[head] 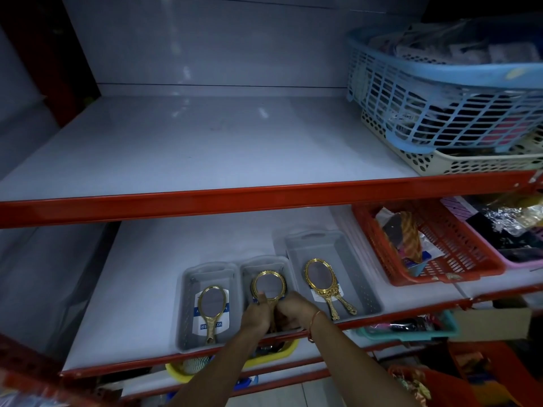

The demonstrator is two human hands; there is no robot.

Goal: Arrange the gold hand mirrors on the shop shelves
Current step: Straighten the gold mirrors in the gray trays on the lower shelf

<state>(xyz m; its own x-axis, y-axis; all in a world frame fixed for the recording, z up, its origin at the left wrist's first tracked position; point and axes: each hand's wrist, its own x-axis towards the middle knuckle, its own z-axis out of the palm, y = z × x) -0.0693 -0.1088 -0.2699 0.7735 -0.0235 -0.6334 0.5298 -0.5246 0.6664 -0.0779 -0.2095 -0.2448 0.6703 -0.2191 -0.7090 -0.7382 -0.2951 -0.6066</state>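
Both hands on the round gold mirror [269,284] in the middle grey tray [266,265] on the lower shelf [141,289]. Left hand [258,314] is closed round the handle, thumb up on the frame's lower edge; right hand [293,312] is curled at the handle beside it, though I can't tell if it actually grips.

Handling guess: light, rigid, ornate metal-look frame, glass face, so fragile and smudge-prone. Best held by handle or rim, off the glass.

Orientation: long axis runs front to back, head toward the shelf back, handle toward the person, face up.

Oval mirror [212,304] lies likewise in the left tray [188,292]; the two mirrors in the right tray [338,254] angle slightly, handles front-right.
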